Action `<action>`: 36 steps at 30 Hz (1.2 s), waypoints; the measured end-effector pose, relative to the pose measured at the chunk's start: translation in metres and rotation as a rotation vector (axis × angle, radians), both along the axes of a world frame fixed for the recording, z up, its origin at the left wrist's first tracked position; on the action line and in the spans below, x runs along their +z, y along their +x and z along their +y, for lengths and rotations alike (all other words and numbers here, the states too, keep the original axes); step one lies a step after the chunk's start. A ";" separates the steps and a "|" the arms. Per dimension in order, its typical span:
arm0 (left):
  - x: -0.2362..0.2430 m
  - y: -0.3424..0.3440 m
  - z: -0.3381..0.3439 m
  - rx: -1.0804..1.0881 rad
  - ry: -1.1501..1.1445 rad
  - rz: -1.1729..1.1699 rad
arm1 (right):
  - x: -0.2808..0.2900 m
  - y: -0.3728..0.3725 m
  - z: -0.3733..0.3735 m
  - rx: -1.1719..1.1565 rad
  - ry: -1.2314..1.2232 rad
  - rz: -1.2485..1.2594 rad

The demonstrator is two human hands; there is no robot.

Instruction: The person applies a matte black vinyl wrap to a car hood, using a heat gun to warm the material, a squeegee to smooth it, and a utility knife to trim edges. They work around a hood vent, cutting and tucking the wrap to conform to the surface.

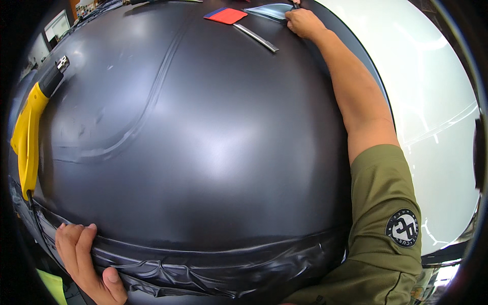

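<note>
Dark satin vinyl film [218, 152] is spread across the middle of the head view, with a white car panel [432, 127] at three o'clock. At one o'clock, the curled fingers of the right hand [305, 24] are set at the right end of a glossy bluish strip [272, 10]; whether it is pinched cannot be told. From that strip, a red squeegee [226, 16] is laid at nine o'clock, a slim silver tool [256, 38] at seven. Between seven and eight o'clock, the film's wrinkled edge [168, 270] is touched by the left hand [87, 267], fingers close together, thumb apart. At nine, a yellow heat gun [31, 132] is placed.

We take this for a car workshop: we see a yellow heat gun [30, 127], a red squeegee [225, 16], black film [213, 147] over a broad panel, and glossy white bodywork [442, 96].
</note>
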State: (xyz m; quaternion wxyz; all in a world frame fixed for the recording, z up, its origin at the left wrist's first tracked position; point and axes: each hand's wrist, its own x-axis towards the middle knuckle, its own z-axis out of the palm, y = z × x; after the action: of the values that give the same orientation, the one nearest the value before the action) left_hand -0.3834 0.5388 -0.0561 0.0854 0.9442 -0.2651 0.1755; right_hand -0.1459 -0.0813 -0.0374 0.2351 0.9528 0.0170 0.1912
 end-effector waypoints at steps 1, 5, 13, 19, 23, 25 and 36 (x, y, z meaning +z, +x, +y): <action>0.001 -0.001 -0.003 0.000 -0.026 -0.002 | 0.001 0.000 0.000 -0.020 0.019 0.006; 0.003 -0.001 -0.013 -0.013 -0.079 -0.018 | 0.002 0.003 -0.006 -0.036 0.105 -0.010; 0.005 -0.003 -0.014 0.003 -0.058 -0.019 | -0.009 0.002 -0.013 0.035 0.231 -0.100; 0.003 -0.004 -0.002 0.033 0.008 0.026 | -0.009 0.002 -0.009 0.032 0.021 -0.052; 0.004 -0.004 -0.001 0.033 0.014 0.020 | -0.004 0.002 -0.006 0.002 0.054 -0.021; 0.003 -0.003 0.003 0.036 0.052 0.019 | -0.005 0.003 -0.014 0.049 0.062 -0.058; 0.001 -0.001 -0.001 0.008 0.004 -0.026 | -0.012 0.004 -0.018 0.052 0.313 -0.124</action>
State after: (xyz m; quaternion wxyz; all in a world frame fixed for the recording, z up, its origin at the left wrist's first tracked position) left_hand -0.3840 0.5375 -0.0549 0.0791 0.9432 -0.2627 0.1876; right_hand -0.1416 -0.0994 -0.0492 0.0797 0.9634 -0.0030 0.2559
